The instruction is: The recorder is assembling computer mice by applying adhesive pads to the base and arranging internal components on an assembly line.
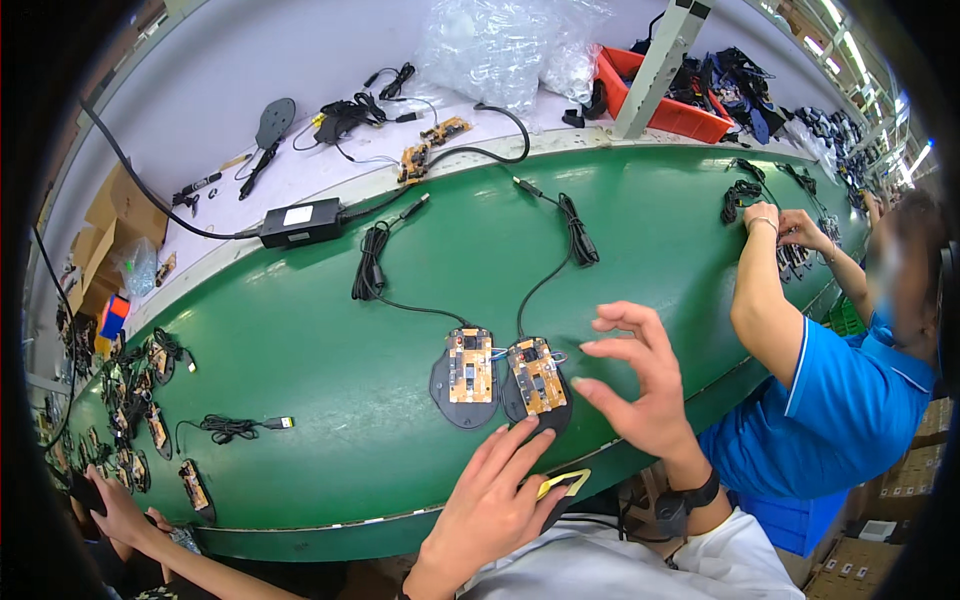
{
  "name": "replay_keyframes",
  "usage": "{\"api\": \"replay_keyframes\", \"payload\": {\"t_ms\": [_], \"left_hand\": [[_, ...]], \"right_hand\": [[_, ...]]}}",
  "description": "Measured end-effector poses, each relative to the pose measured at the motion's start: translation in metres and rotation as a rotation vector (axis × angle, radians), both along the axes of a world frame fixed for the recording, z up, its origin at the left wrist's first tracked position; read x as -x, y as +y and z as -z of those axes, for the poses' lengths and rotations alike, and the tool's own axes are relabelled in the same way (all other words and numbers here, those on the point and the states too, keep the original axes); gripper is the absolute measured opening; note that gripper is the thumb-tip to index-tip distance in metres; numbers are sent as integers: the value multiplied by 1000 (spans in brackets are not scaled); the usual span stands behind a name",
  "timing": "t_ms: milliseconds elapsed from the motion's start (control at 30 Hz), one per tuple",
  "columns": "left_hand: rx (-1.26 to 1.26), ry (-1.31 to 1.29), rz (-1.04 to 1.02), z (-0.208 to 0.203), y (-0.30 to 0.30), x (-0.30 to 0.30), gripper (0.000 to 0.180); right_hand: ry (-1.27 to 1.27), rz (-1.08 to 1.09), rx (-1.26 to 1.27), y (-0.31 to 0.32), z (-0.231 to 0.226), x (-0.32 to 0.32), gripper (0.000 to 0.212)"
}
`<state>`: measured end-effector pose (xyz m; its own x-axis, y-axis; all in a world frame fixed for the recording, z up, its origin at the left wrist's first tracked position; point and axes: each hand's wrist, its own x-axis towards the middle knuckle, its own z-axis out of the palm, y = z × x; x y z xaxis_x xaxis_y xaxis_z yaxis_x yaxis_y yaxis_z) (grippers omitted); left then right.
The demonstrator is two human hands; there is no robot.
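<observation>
Two black rounded base plates, each carrying a tan circuit board, lie side by side on the green belt; their cables run to bundled black USB cords. The fingertips of my left hand (490, 505) rest on the lower edge of the right-hand board assembly (540, 385), fingers stretched out. A yellow-edged item (565, 483) shows by my left thumb; whether the thumb touches it I cannot tell. My right hand (640, 385) hovers just right of that assembly, fingers curved and apart, holding nothing. To the left of both hands sits the other board assembly (470, 370), untouched.
A black power adapter (300, 223) lies at the belt's far edge. Boards with cables (130, 400) are heaped at the left, near another person's hand (118, 510). On the right, a co-worker in blue (830, 400) handles parts. A red bin (660, 100) stands behind the belt.
</observation>
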<state>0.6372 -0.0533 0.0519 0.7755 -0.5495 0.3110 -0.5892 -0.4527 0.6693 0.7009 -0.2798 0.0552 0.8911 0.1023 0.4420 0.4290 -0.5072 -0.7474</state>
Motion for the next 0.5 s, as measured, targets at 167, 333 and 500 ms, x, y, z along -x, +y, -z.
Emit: {"api": "replay_keyframes", "payload": {"t_ms": [167,333,500], "left_hand": [[-172,-110,-37,4,-13,-2,30],[-192,-142,-51,4,-18,-3,32],[-208,-148,-63,3,-21,-6,32]], "right_hand": [[188,-279,-70,-6,-9,-19,16],[311,-334,25,-8,-11,-29,13],[338,-442,81,-3,-13,-43,15]]}}
